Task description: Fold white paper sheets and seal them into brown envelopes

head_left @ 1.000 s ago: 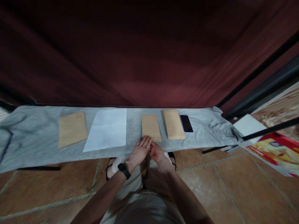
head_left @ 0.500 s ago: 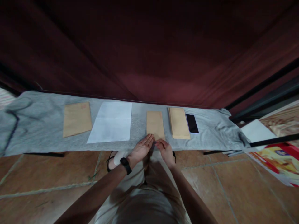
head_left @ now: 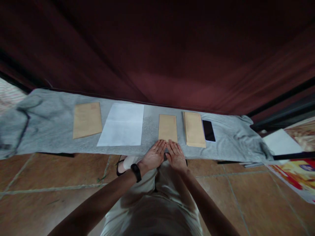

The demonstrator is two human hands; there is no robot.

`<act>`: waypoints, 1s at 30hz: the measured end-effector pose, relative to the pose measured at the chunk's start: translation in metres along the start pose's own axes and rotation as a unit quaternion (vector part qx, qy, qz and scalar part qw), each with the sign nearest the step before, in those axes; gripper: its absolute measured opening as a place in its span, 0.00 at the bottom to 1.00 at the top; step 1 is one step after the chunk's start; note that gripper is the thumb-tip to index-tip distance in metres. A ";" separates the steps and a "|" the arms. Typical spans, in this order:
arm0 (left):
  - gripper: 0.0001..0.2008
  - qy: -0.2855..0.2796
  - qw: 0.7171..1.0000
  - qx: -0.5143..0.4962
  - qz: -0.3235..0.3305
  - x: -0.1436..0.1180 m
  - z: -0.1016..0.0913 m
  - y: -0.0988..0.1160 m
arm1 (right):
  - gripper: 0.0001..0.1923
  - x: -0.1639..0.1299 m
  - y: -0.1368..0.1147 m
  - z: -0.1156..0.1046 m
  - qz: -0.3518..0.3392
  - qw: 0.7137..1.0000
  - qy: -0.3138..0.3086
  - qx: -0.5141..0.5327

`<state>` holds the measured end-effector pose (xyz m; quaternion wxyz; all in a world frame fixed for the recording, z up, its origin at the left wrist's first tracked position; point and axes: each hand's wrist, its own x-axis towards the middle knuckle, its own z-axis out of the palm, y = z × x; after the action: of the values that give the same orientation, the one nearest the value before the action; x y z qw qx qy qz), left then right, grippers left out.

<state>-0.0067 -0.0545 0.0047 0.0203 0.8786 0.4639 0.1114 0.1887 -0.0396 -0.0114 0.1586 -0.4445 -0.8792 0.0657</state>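
A brown paper envelope (head_left: pixel 167 127) lies flat on the grey cloth in front of me, its near end covered by my fingers. My left hand (head_left: pixel 155 154), with a black band on the wrist, rests flat on that end, fingers stretched out. Beside it my right hand (head_left: pixel 176 156) also lies flat, fingertips on the envelope's near edge. To the right is a stack of brown envelopes (head_left: pixel 195 129). Left of my hands a white sheet of paper (head_left: pixel 122 124) with a crosswise crease lies on the cloth, and farther left are more brown envelopes (head_left: pixel 87 120).
A dark-screened phone (head_left: pixel 209 130) lies right of the stack. The grey cloth (head_left: pixel 56 111) covers a long narrow bench before a dark red curtain (head_left: pixel 157 59). At the right stand a white board (head_left: pixel 283 142) and a red and yellow box (head_left: pixel 295 177).
My right hand has gone from curled fingers at the envelope's near edge to lying flat beside my left hand. The whole view has shifted slightly.
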 end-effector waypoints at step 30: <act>0.28 -0.033 0.999 -0.028 -0.003 0.103 0.005 -0.072 | 0.28 0.006 -0.011 -0.003 0.030 0.999 0.038 0.008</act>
<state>-0.0084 0.0712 0.0084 0.0605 0.8794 0.4625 0.0956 0.1779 -0.0415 -0.0044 0.1932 -0.4715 -0.8583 0.0606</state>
